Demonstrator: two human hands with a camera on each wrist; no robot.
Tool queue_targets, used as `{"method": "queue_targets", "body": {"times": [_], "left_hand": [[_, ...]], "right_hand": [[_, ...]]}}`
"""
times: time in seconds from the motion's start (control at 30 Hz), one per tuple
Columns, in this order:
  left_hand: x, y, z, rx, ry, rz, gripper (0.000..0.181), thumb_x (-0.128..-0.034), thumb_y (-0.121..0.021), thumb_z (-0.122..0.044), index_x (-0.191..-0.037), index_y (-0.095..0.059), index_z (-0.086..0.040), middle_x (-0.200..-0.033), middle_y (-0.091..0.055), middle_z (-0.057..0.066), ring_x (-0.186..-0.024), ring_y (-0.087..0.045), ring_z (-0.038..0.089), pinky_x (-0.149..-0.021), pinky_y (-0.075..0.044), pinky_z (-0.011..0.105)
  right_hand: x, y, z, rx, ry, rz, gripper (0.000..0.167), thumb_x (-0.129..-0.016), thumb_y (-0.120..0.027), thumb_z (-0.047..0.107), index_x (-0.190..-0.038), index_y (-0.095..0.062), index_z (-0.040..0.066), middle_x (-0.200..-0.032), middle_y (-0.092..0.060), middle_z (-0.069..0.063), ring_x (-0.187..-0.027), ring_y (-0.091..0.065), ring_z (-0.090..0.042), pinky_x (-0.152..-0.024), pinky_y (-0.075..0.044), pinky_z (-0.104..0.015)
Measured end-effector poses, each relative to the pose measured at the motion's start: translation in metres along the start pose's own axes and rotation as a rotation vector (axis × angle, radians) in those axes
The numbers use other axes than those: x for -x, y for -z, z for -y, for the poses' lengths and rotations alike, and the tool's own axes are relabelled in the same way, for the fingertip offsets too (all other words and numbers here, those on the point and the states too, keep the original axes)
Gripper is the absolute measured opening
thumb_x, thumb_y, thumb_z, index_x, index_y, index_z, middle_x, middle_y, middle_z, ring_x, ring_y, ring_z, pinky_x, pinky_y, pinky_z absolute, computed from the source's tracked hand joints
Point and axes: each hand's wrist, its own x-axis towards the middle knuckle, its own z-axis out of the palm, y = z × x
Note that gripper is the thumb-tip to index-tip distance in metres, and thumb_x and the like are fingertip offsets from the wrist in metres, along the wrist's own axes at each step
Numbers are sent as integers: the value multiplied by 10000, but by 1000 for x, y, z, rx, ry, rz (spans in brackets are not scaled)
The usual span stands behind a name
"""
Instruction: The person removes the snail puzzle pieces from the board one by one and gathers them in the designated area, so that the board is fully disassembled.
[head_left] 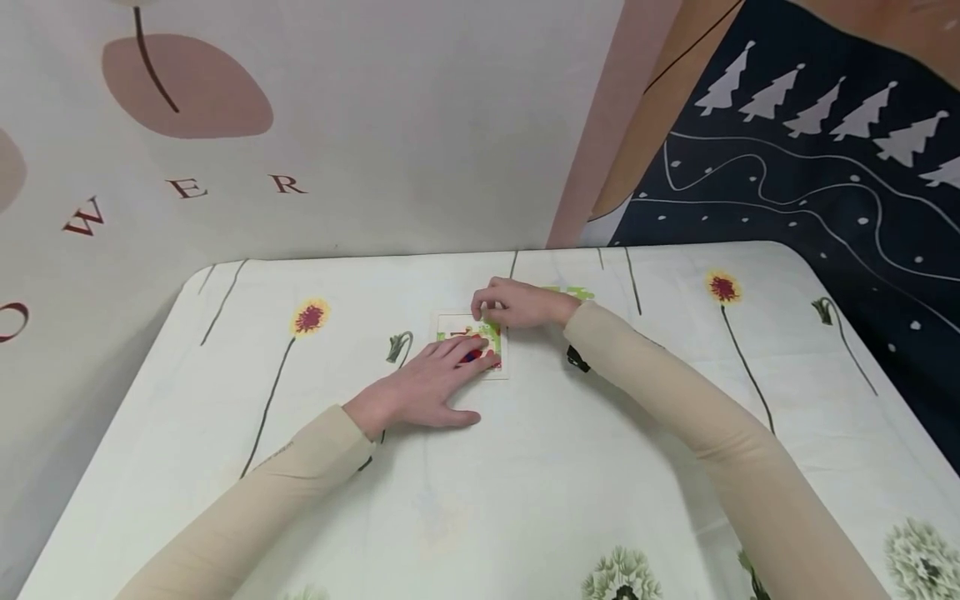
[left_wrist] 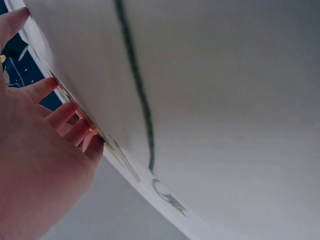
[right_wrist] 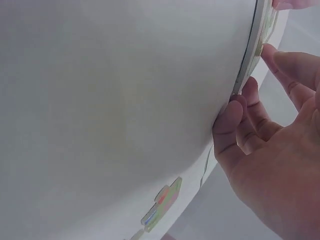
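Note:
A small square jigsaw puzzle board (head_left: 493, 374) with a pale border and a green, red and blue picture lies flat on the table. My left hand (head_left: 437, 382) rests on it with fingers spread and fairly straight, covering part of the picture; its thumb lies on the cloth. At the board's upper right corner is my right hand (head_left: 520, 303), its fingers bent down. In the right wrist view, fingertips of the right hand (right_wrist: 280, 135) touch the board's edge (right_wrist: 247, 60) and the cloth beside it. No piece between them can be made out.
Green puzzle pieces (head_left: 579, 293) lie behind the right wrist, partly hidden by it. Colourful pieces (right_wrist: 164, 204) show in the right wrist view. A flower-printed white cloth (head_left: 525, 500) covers the table. Behind it hang a pale printed curtain (head_left: 450, 125) and a dark tree-patterned cloth (head_left: 787, 167).

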Motion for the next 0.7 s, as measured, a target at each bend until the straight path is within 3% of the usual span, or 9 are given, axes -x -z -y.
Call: {"method": "queue_targets", "body": {"times": [0.23,0.5,0.7], "left_hand": [[0,0,-1,8,8,2,780,-881,-599,-492,-1517,-315,-140,-1530,-265,141,-1402,-203,332,-1093,-202,508],[1,1,-1,21,18,9,784,-877,-609,-481,-1518,-312,-139,-1538,-249,136,-1408,-189,327,-1098,-190,507],[1,1,-1,26,19,6,789,-877,-615,-477,-1520,-308,-140,-1544,-238,135,-1411,-187,324,-1099,-191,508]], "right_hand": [[1,0,1,-44,30,-2,168,-997,-472,127,-1082,-615,142,-1040,-510,-97,-923,-478,-226,-780,-415,-355],[3,-1,-2,-88,86,-47,192,-951,-513,-18,-1076,-616,85,-1114,-558,-98,-1074,-513,-233,-939,-412,-351],[2,-2,-5,-161,58,-84,172,-943,-550,-22,-1045,-633,89,-1059,-599,-40,-1002,-538,-192,-878,-428,-340]]}}
